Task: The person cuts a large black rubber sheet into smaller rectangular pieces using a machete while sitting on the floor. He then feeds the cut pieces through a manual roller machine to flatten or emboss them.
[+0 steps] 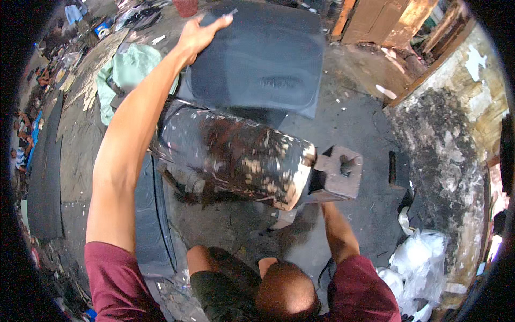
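Observation:
My left hand (203, 36) reaches far forward and grips the left edge of a large dark sheet (257, 59), with the thumb on top. The sheet looks smooth and flexible, with rounded corners and a scuffed patch. Below it lies a worn log-like cylinder (236, 150), its dark coating flaking to pale patches. At the cylinder's right end is a grey-brown box-like block (343, 172) with a small dark lump on top. My right forearm (339, 233) goes up under this block, which hides the hand and its fingers.
Pale green cloth (131, 67) lies at the left behind my arm. Another dark sheet (147, 214) is on the floor below it. At the lower right sits a clear plastic bag (421, 265) beside a stained, peeling wall (445, 139). Scraps litter the far left floor.

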Demonstrator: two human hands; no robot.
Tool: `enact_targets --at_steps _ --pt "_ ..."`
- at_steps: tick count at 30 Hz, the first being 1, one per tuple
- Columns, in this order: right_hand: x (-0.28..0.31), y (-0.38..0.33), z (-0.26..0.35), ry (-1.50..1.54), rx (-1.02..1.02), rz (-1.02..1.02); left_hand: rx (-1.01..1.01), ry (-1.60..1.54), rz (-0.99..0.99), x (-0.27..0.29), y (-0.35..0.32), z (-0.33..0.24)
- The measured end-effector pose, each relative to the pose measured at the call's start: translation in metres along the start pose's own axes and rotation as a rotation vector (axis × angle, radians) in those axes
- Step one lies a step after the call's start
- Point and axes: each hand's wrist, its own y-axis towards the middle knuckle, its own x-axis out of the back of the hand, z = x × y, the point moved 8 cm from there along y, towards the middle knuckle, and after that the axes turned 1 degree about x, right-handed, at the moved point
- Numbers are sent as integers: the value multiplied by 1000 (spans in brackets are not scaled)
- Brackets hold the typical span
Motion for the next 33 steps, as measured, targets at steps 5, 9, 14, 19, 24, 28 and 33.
enact_targets --at_steps 5,9,14,19,24,28,33 --pt "2 -145 31 173 200 -89 -216 25 -1 -22 -2 -61" --pt "122 -124 -20 779 103 -328 -401 -61 -163 -52 -27 -91" --pt "321 -109 60 1655 534 -345 -469 -70 -275 -54 -44 -103" --pt "365 -60 131 1844 488 -320 -119 230 362 -63 9 -17" --pt "318 52 130 1678 210 -368 -486 339 294 19 -131 -125" --pt "258 118 80 1158 8 -723 -825 619 95 95 -253 -124" --pt "275 91 126 1045 69 -719 147 311 -421 222 -350 133"
